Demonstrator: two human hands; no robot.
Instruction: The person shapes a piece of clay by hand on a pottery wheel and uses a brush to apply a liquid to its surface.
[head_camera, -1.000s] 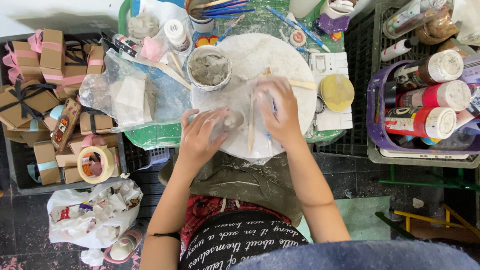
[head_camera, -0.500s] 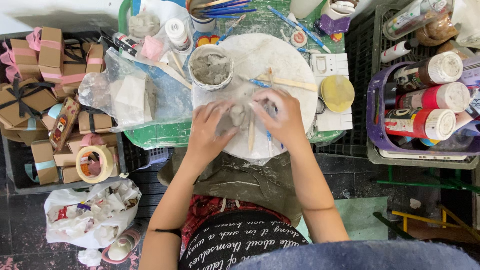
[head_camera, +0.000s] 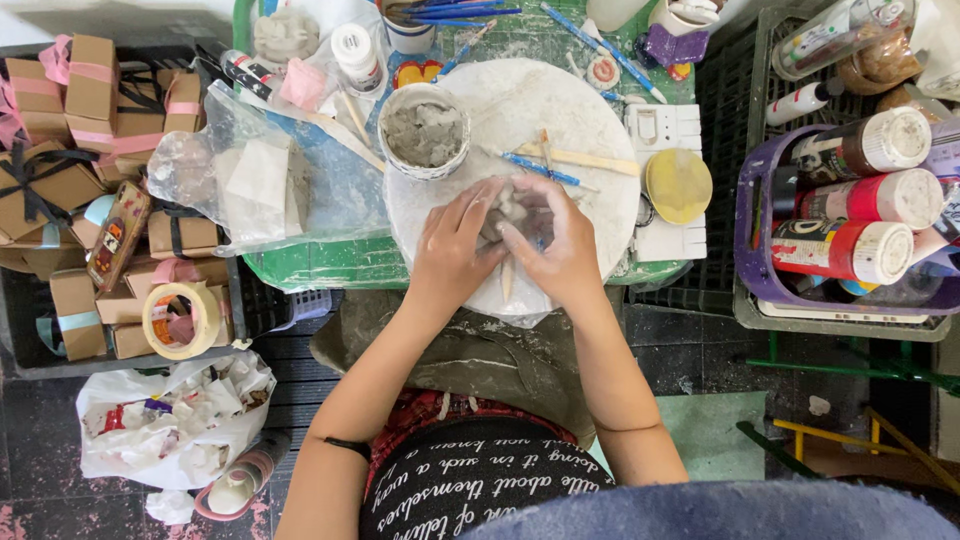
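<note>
On round white board, left hand and right hand cup grey clay lump, fingers curled around it, clay tub just behind.

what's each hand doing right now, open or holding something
Left hand: closed around the grey clay lump.
Right hand: closed on the same clay lump.

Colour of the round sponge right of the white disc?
Yellow: the round sponge beside the white disc, clearest in the head view.
</note>
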